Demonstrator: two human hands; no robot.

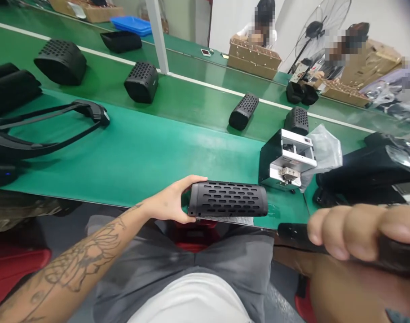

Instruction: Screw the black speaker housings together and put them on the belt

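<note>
My left hand (173,202) grips the left end of a black speaker housing (230,198) at the bench's front edge. Its slotted face is turned up toward me, and the thumb and fingers wrap round the end. At the right, close to the camera, my right hand (356,231) is closed round a black cylindrical tool, which looks like an electric screwdriver (294,234). Its tip points left, below and to the right of the housing, apart from it. Beyond the housing's right end stands a small black and silver screw feeder (287,159).
More speaker housings (142,82) stand along the green belt (191,107). A black strapped headset (90,114) lies at the left. Beside the screw feeder are a clear plastic bag (324,150) and black cases (363,168). Co-workers sit across the line behind cardboard boxes (253,58).
</note>
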